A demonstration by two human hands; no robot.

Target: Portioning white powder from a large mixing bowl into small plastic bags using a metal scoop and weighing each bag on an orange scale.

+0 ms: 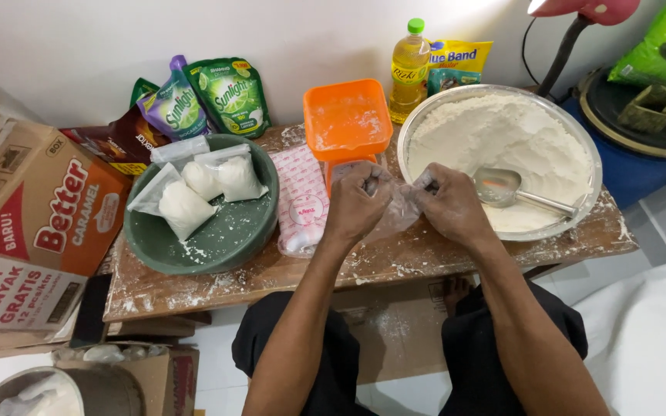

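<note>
My left hand [358,206] and my right hand [450,203] both pinch the top of a clear, empty plastic bag [399,211] above the low wooden table [217,283]. To the right, a large metal basin [589,146] holds white flour and a metal scoop [502,187] close to my right hand. An orange scale tray [347,119] stands just behind the bag. A stack of clear plastic bags [301,202] lies left of my left hand.
A green bowl [225,240] holds three filled flour bags [202,185]. Detergent pouches [208,96], an oil bottle [410,69] and a yellow packet [460,62] stand along the wall. Cardboard boxes [48,208] are stacked at left. A blue drum [634,166] stands right.
</note>
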